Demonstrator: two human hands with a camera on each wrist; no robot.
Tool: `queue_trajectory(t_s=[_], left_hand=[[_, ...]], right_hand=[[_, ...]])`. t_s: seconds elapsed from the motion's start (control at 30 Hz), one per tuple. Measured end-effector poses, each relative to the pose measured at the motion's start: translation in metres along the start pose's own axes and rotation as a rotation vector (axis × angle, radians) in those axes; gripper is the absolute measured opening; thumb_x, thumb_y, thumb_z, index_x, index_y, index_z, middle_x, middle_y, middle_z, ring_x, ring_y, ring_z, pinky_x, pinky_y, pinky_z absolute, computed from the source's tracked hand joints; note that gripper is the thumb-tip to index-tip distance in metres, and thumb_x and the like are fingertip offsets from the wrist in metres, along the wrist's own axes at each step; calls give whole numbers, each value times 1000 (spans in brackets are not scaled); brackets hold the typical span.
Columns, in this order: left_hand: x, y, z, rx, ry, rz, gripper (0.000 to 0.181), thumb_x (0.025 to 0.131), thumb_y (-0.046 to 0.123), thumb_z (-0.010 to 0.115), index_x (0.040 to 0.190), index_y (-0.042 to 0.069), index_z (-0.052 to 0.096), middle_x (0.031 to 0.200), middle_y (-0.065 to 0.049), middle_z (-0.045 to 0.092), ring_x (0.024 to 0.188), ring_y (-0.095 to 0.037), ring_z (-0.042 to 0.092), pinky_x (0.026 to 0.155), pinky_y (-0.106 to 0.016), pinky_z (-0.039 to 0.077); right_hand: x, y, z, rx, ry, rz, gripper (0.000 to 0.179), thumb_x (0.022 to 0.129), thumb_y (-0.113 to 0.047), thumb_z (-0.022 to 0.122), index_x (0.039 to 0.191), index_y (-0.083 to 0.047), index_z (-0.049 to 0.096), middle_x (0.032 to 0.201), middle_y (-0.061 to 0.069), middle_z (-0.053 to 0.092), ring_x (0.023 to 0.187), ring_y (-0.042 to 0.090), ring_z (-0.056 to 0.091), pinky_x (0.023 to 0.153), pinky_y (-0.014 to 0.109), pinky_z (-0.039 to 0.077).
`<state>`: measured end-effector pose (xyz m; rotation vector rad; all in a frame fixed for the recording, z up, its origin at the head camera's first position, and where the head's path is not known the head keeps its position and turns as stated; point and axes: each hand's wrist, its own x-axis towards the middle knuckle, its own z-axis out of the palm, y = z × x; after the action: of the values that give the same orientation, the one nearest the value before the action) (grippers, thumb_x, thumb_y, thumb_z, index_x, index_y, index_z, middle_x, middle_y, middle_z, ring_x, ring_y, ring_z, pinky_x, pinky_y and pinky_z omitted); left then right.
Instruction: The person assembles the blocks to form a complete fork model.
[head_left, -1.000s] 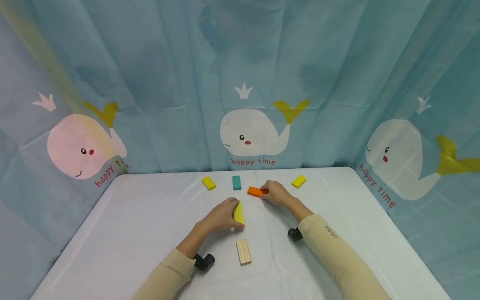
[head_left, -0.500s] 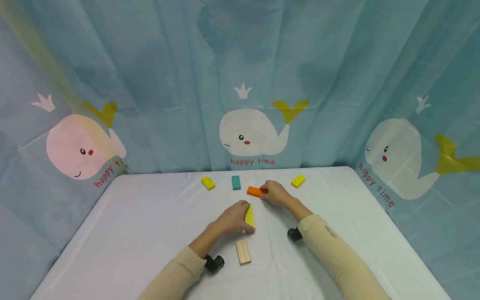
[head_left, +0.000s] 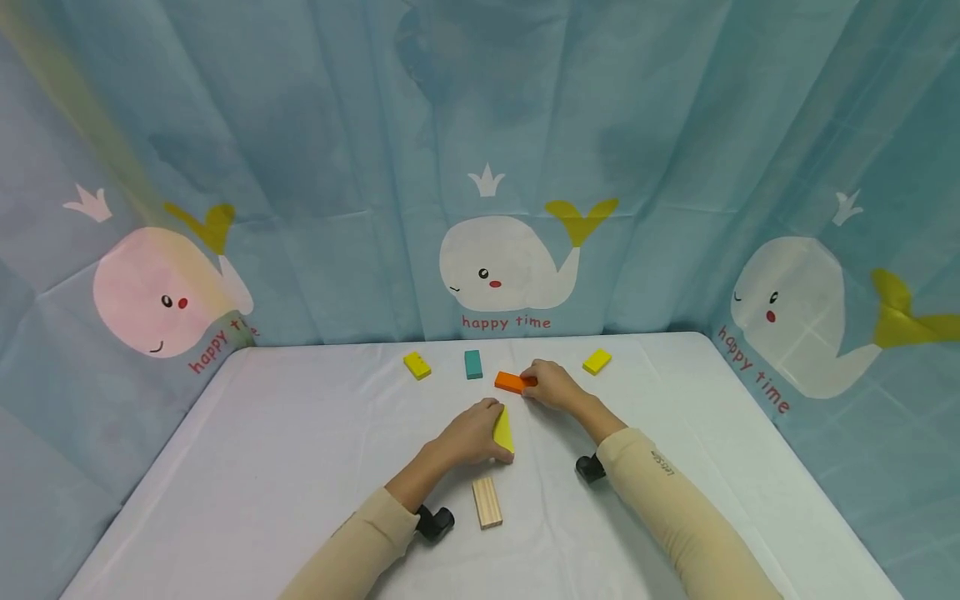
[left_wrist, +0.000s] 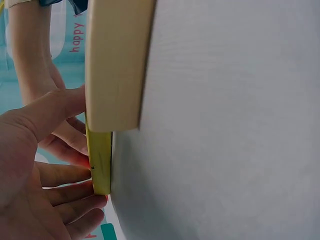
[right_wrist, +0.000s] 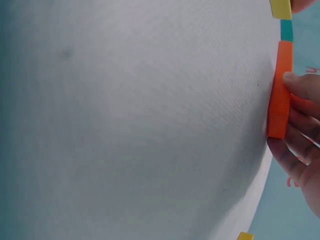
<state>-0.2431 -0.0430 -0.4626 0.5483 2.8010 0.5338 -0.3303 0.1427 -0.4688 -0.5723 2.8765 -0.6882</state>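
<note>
My left hand (head_left: 471, 433) holds a yellow triangular block (head_left: 504, 429) near the middle of the table, thumb at its near end and fingers at its far end. The left wrist view shows the block's edge (left_wrist: 100, 167) between thumb and fingers, partly behind a plain wooden block (left_wrist: 119, 65). Farther back and to the right, my right hand (head_left: 553, 385) grips the right end of an orange rectangular block (head_left: 510, 382). In the right wrist view the thumb lies on this orange block (right_wrist: 280, 95), with fingers around its end. The wooden block (head_left: 487, 502) lies nearest me.
Along the back of the white table (head_left: 300, 450) lie a yellow block (head_left: 417, 365), a teal block (head_left: 473, 364) and another yellow block (head_left: 597, 361) at the right. A blue curtain (head_left: 337, 208) with printed whales hangs behind and at both sides.
My left hand has moved to the right with the yellow triangular block, mostly in the first half second. The right hand and the orange block have stayed put.
</note>
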Motion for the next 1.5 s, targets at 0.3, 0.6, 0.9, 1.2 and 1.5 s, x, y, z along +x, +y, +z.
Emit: queue_trajectory(t_s=[0.3,0.6,0.9,1.2,1.5], left_hand=[[-1,-5,-1,-3,-4,-13,88,72,43,84,142,5,47,146,-11,48,122,-24,52,110,-42,43],[-1,-11,-2,-25,-7,-26,87,73,43,84,143,5,47,147,-11,46,126,-24,51,111,-42,42],[-2,-10,-6,-51,-9,-22,88,74,41,83,144,4,44,149,-12,44,130,-27,49,112,-43,40],[-2,-13,-4,-22,-14,-5,89,75,44,83,144,4,44,150,-12,44,132,-26,48,113,-42,40],[-1,-16,-4,-23,-26,22,89,76,46,81,145,3,43,151,-14,42,137,-28,44,114,-43,38]], right_hand=[[1,1,1,-3,-1,-8,33,89,-16,70,118,-1,69,105,10,64,93,21,58,93,39,51],[2,1,0,7,-11,-1,34,90,-17,70,120,-1,68,109,10,64,97,23,58,97,40,50],[3,2,-2,25,9,10,34,90,-16,70,120,0,68,107,11,65,95,23,58,97,41,51],[2,4,0,15,-2,2,34,90,-17,70,120,0,68,109,11,65,97,23,58,97,41,51],[2,4,0,0,-3,6,35,90,-18,70,120,-1,68,108,10,64,96,22,58,97,40,50]])
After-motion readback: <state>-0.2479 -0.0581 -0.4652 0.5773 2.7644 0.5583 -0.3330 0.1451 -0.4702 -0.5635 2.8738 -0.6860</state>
